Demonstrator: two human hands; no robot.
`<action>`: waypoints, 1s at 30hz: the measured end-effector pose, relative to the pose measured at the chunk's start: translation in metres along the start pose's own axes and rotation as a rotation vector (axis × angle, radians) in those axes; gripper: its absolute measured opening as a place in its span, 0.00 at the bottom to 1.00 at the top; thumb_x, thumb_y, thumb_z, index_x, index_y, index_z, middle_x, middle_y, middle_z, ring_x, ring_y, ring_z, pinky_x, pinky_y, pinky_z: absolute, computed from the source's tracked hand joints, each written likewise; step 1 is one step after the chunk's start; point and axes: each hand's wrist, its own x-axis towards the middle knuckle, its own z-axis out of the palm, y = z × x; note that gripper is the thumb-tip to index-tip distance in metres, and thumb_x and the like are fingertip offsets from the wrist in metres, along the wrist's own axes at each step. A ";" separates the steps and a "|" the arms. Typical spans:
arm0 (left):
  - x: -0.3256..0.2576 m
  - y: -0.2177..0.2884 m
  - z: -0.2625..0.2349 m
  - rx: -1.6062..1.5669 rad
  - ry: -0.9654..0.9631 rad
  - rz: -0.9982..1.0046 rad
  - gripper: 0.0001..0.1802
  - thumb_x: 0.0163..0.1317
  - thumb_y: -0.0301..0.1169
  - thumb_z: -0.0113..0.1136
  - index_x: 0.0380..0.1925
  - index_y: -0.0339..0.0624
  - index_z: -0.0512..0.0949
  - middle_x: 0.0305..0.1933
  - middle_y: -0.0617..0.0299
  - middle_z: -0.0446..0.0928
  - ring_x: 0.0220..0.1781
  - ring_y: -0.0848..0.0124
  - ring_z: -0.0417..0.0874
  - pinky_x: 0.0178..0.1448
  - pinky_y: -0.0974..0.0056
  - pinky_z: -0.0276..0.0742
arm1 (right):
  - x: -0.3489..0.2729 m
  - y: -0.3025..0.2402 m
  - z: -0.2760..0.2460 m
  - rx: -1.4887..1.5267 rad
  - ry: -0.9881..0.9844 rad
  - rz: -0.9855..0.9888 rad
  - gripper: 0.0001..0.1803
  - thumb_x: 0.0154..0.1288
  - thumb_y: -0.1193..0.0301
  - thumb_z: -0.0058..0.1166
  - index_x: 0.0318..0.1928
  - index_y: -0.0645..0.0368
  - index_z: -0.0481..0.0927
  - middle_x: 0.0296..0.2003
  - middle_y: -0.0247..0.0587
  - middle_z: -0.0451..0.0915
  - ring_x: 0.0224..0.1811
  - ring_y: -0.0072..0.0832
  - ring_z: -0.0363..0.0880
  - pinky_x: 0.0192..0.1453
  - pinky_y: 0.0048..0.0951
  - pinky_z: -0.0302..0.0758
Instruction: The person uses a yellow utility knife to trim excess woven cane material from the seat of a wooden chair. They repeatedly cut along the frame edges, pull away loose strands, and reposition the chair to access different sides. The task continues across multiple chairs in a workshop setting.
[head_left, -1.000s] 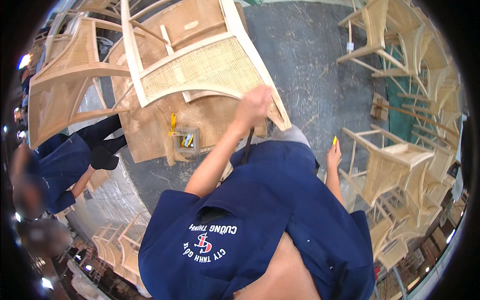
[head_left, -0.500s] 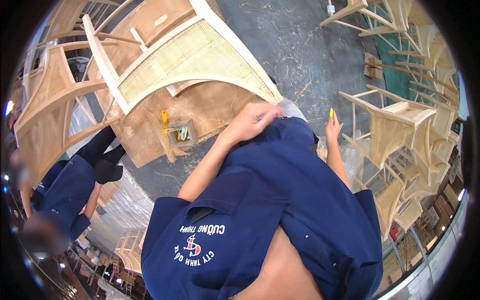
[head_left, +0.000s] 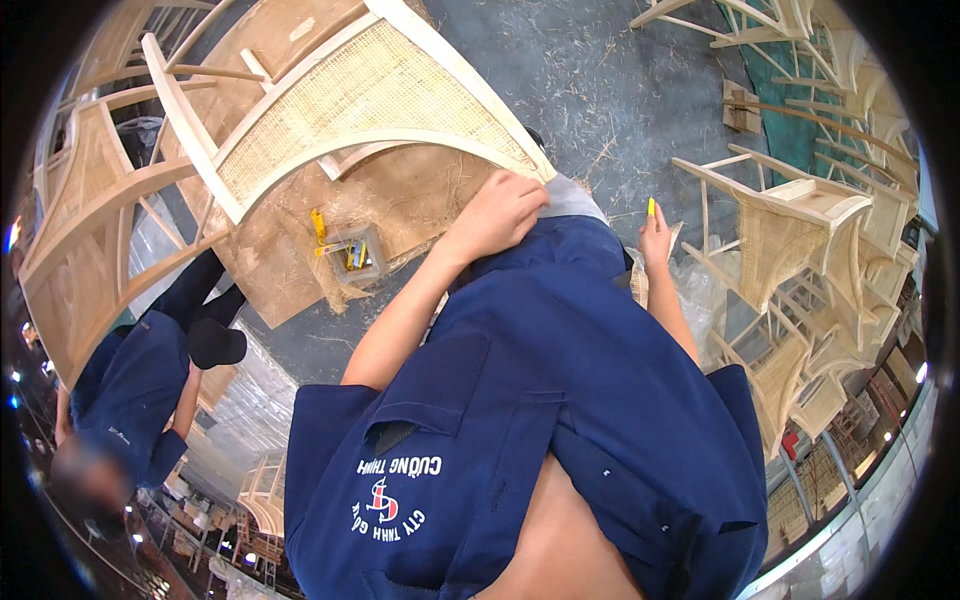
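Observation:
A pale wooden chair point(head_left: 440, 62) with a woven cane panel point(head_left: 370, 85) lies on its side across a brown board in front of me. My left hand point(head_left: 500, 212) is at the chair's near right corner, over my lap, its fingers curled closed. Whatever they pinch, if anything, is too small to make out. Out to the right, apart from the chair, my right hand point(head_left: 655, 240) is closed round a slim yellow utility knife point(head_left: 651, 207); only its upper end shows above the fingers.
On the brown board point(head_left: 265, 290) stands a small clear box point(head_left: 362, 255) of yellow tools, with loose cane strands beside it. More unfinished chairs point(head_left: 785, 225) are stacked at the right. At the left, a person point(head_left: 140, 370) stands by another chair frame point(head_left: 100, 230). Cane scraps litter the grey floor point(head_left: 590, 90).
My left hand has come up against the chair's corner, its fingers now curled closer together. My right hand keeps the yellow knife, and the view has shifted slightly.

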 end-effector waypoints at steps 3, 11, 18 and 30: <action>-0.008 0.003 -0.005 -0.262 0.062 -0.079 0.14 0.65 0.25 0.60 0.51 0.40 0.80 0.54 0.54 0.80 0.64 0.55 0.76 0.70 0.52 0.66 | 0.001 0.007 -0.005 -0.029 0.009 -0.008 0.26 0.80 0.64 0.47 0.75 0.49 0.72 0.26 0.30 0.77 0.21 0.17 0.71 0.24 0.27 0.70; -0.005 -0.005 0.002 0.556 0.236 -0.164 0.23 0.65 0.33 0.61 0.61 0.44 0.77 0.68 0.62 0.75 0.75 0.62 0.70 0.81 0.44 0.48 | 0.014 0.008 -0.002 -0.050 -0.061 0.057 0.27 0.82 0.64 0.45 0.77 0.47 0.69 0.24 0.30 0.74 0.17 0.17 0.67 0.19 0.24 0.66; 0.002 0.004 0.004 0.544 0.113 -0.123 0.24 0.61 0.31 0.63 0.60 0.48 0.78 0.67 0.66 0.75 0.74 0.68 0.71 0.79 0.45 0.52 | 0.046 -0.005 0.018 -0.077 -0.112 0.024 0.27 0.81 0.64 0.46 0.77 0.45 0.69 0.24 0.29 0.74 0.17 0.17 0.66 0.19 0.25 0.65; -0.046 -0.040 -0.057 0.896 0.286 -0.524 0.33 0.67 0.35 0.60 0.73 0.56 0.68 0.76 0.60 0.66 0.80 0.62 0.62 0.78 0.44 0.52 | 0.090 -0.041 0.036 -0.154 -0.218 -0.068 0.26 0.81 0.61 0.45 0.76 0.44 0.71 0.24 0.31 0.76 0.15 0.17 0.66 0.17 0.26 0.65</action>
